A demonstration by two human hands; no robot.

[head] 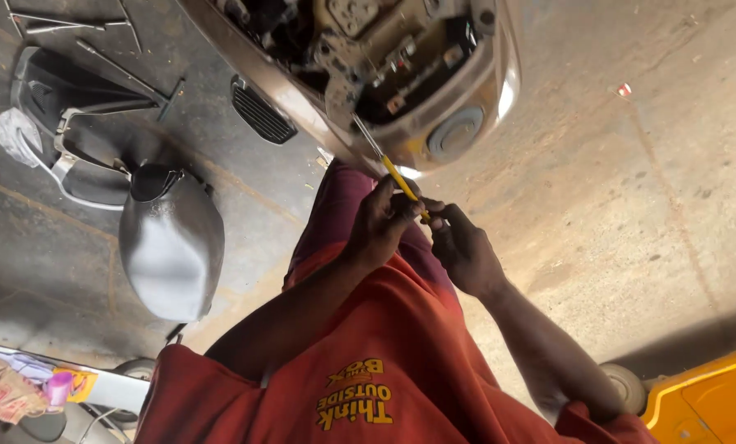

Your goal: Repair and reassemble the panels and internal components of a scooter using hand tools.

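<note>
We look down on a concrete floor (615, 205), largest thing in view. Top centre sits an opened brown scooter body (434, 123), wiring & metal parts showing inside. Left of it lies a grey seat (171, 247) next to a black panel (80, 107); a black ribbed grille (261, 111) sits btwn panel & body. Bottom right corner: a yellow cart (705, 399) w/ a small wheel (627, 386). Bottom left: a heap of coloured packets (23, 386), pink, yellow & brown, on a pale board. Our orange shirt fills the bottom middle, w/ a yellow print patch. Our left hand (380, 222) is closed round the yellow screwdriver (401, 181); the right hand (462, 247) pinches its handle end. The tip is in the body's lower edge.
</note>
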